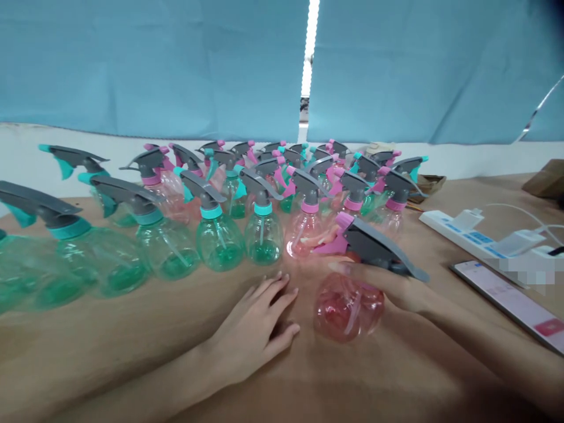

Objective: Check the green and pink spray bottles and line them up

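My right hand (399,291) is wrapped round the neck of a pink spray bottle (348,308) with a grey trigger head (374,247) and a pink nozzle; the bottle stands on the brown table (132,352). My left hand (255,329) lies flat on the table just left of that bottle, fingers stretched out, holding nothing. Directly behind both hands stand a pink bottle (306,232) and a green bottle (263,235).
Several green and pink spray bottles (167,241) with grey triggers crowd the table's far half from the left edge to the middle. At right lie a white power strip (480,241) with plugs and a phone (515,302). Blue curtains (154,64) hang behind.
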`<move>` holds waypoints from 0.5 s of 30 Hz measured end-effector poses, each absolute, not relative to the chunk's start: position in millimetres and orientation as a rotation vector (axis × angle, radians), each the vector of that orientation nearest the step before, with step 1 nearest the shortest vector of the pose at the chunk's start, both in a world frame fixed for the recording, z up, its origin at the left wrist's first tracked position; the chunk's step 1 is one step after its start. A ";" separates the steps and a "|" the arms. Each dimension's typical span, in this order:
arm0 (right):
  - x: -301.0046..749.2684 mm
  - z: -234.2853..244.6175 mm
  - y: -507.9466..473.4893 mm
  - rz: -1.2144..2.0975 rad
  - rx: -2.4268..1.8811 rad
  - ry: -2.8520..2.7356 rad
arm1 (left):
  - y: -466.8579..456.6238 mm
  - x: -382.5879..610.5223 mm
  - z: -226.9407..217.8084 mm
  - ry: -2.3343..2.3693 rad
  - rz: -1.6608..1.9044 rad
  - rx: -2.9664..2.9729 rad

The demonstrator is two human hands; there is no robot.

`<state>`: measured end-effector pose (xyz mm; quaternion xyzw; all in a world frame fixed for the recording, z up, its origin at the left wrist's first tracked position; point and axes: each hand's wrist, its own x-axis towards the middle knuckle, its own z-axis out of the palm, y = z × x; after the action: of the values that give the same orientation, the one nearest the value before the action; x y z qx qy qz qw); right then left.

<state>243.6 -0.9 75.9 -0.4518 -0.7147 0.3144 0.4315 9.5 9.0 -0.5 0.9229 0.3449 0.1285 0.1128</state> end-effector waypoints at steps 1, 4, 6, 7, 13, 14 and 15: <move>242.5 76.4 -0.8 0.810 -1.112 -1.790 | 9.0 9.6 -1.2 1.011 0.390 2.700; 239.7 76.7 0.8 0.870 -1.104 -1.803 | 8.7 9.2 -2.9 1.008 0.425 2.677; 238.2 76.6 2.2 0.877 -1.139 -1.847 | 8.6 8.8 -3.5 1.006 0.427 2.672; 237.7 76.4 2.6 0.881 -1.155 -1.876 | 8.7 8.7 -3.7 1.007 0.422 2.674; 241.4 68.1 -3.0 0.873 -1.298 -1.803 | 8.7 9.0 -4.2 1.008 0.394 2.709; 242.5 66.3 -3.9 0.847 -1.308 -1.767 | 8.7 9.1 -4.2 1.009 0.405 2.703; 243.3 65.0 -4.4 0.828 -1.295 -1.748 | 8.7 9.2 -4.1 1.009 0.414 2.695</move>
<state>243.3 -4.4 65.0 -0.5110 -0.6896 0.3268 0.3956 9.2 8.7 -4.1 0.9206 0.3448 0.1415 0.1170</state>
